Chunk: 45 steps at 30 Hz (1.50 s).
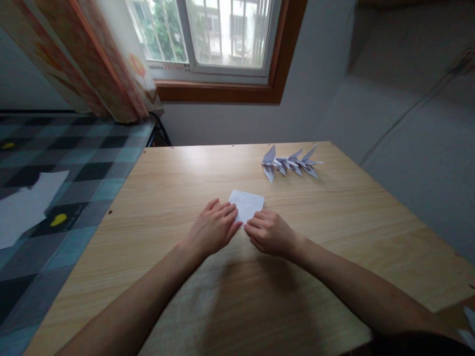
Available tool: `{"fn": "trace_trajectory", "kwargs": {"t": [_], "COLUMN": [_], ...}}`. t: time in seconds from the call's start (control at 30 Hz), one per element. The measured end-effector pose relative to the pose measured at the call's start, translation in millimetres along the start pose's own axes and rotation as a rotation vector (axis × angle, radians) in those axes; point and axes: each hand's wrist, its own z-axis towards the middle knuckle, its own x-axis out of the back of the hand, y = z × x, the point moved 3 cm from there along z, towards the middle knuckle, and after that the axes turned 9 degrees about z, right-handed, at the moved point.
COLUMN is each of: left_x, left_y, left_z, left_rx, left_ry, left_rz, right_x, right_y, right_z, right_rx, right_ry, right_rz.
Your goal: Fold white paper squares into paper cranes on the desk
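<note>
A small four-sided piece of white paper (248, 202) lies on the wooden table in front of me. Over its left edge rests my left hand (213, 225), fingers stretched out flat and the thumb pointing to the near corner. At the lower right side, my right hand (270, 232) is closed, its fingers curled and pinching the paper's near edge. Both hands hide parts of the paper's edges, so its folds are hard to make out. The two thumbs sit close together but apart.
Toward the table's (178, 188) far side lies a row of joined, pointed folded-paper pieces (291, 163). On the left, a checked cloth (92, 188) carries torn white paper (31, 202). Pale paper pieces (468, 316) show at the lower right edge. A wall stands along the right.
</note>
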Motion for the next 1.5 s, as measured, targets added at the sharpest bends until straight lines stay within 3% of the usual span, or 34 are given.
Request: {"fn": "trace_trajectory", "kwargs": {"t": [0.17,0.27,0.33,0.47,0.53,0.63,0.8,1.13,1.3,1.5], "left_x": [-2.0,-7.0,-10.7,-14.7,-15.0,-14.9,-14.6,-10.5,-10.4,-11.3], "left_y": [-0.5,-3.5,-6.0,-9.7,-10.6,-11.4,-11.6,-9.6,-8.0,-6.5], "left_z": [-0.2,-1.4,-2.4,-3.5,-3.6,-3.8,-4.7,-3.1,-2.5,-3.3], "left_rx": [0.068,0.096,0.101,0.089,0.083,0.087,0.088,0.067,0.067,0.078], "left_ry": [-0.032,-0.047,-0.062,-0.118,-0.152,-0.183,-0.193,-0.238,-0.239,-0.211], "left_rz": [0.031,0.02,-0.005,-0.073,-0.099,-0.121,-0.14,-0.135,-0.141,-0.133], "right_x": [-6.1,-8.6,-6.7,0.6,0.8,-3.2,-10.3,-4.6,-4.9,-6.3], "right_y": [-4.7,-1.7,5.7,36.4,54.4,73.7,78.3,73.5,65.9,52.4], "right_z": [-3.2,-5.1,-6.6,-15.2,-20.5,-24.6,-24.4,-21.1,-12.7,-4.0], "right_rx": [0.107,0.091,0.005,-0.299,-0.433,-0.471,-0.359,-0.378,-0.447,-0.496], "right_ry": [0.088,0.162,0.27,0.579,0.631,0.562,0.4,0.352,0.317,0.298], "right_rz": [0.088,0.234,0.34,0.464,0.462,0.495,0.584,0.656,0.532,0.201]}}
